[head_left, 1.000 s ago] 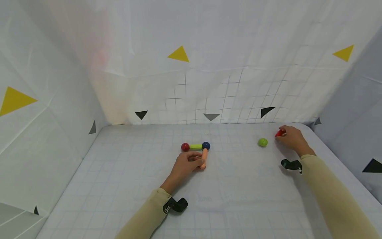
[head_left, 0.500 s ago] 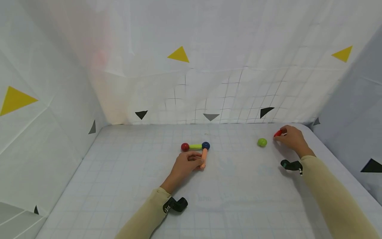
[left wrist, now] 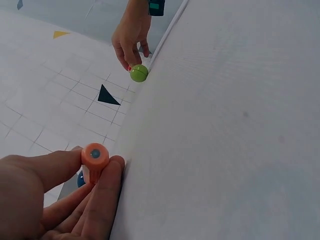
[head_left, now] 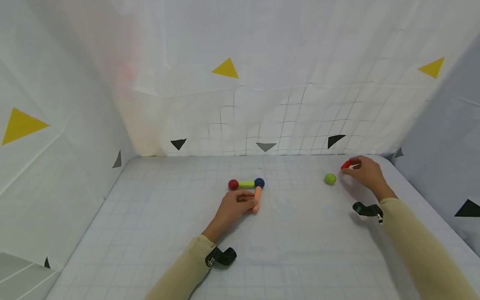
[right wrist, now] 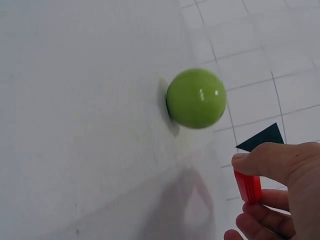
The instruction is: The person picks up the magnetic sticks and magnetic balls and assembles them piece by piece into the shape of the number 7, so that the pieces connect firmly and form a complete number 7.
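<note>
My left hand [head_left: 233,208] pinches an orange rod [head_left: 257,198] between thumb and fingers; the left wrist view shows the rod's round end [left wrist: 95,154] with a grey dot. Its far end meets a dark blue ball [head_left: 259,182]. From that ball a yellow-green rod [head_left: 246,183] runs left to a red ball [head_left: 233,184]. On the right, my right hand [head_left: 368,174] pinches a short red rod [head_left: 346,165] with thumb and fingertips, raised off the table. Just left of this hand, a glossy green ball [right wrist: 196,98] rests on the table.
A white gridded cloth covers the table [head_left: 300,241]. White walls with yellow and black triangles [head_left: 336,141] stand at the back and both sides. Each sleeve cuff carries a small black camera [head_left: 225,256].
My right hand has turned the red rod, so more of it shows, and shifted it slightly left and up. The left hand and joined pieces stay in place.
</note>
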{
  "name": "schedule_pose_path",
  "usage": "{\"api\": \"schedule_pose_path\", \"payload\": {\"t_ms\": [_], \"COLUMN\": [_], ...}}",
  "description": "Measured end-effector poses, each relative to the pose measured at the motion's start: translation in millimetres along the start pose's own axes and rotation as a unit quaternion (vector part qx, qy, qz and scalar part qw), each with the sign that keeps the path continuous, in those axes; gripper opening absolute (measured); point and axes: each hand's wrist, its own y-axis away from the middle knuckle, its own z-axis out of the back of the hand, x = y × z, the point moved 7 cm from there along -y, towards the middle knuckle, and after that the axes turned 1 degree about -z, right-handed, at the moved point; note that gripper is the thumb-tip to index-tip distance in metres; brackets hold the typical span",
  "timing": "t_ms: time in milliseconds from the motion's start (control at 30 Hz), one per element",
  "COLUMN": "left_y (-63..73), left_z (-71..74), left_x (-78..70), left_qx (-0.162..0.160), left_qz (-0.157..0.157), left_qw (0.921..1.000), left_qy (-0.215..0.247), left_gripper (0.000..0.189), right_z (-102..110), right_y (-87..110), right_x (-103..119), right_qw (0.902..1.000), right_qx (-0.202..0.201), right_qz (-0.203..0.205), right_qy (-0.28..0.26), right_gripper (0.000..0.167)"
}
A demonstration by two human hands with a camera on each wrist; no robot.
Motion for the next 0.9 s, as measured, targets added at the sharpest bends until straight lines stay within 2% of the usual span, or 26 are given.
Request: {"api": "schedule_pose_path", "payload": {"t_ms": [233,533,900], "left_y": [-0.6,-1.3,-1.2], "left_z": [0.4,-0.9,-0.7], "left_x": [-0.2,0.9,0.0], "left_qx": [-0.001,0.007,0.008], "left_qz": [0.006,0.005,-0.005], "left_qw": [1.0000,0.9999,0.9999], "left_qy": [0.006,0.006,-0.010], "left_gripper": [0.027,0.028,0.030], "right_z": [-0.7,-0.3,-0.5], "right_y": [6.8,15.9,26.7], "right_x": [20.1,40.2,63.7], "right_qw": [0.9992,0.9987,0.9969], "right_qx": [-0.014,-0.021,-0.026], "right_qz": [0.034,0.033,0.060], "right_qy": [-0.014,-0.033,-0.044], "right_gripper": [0.065,0.065,0.067]}}
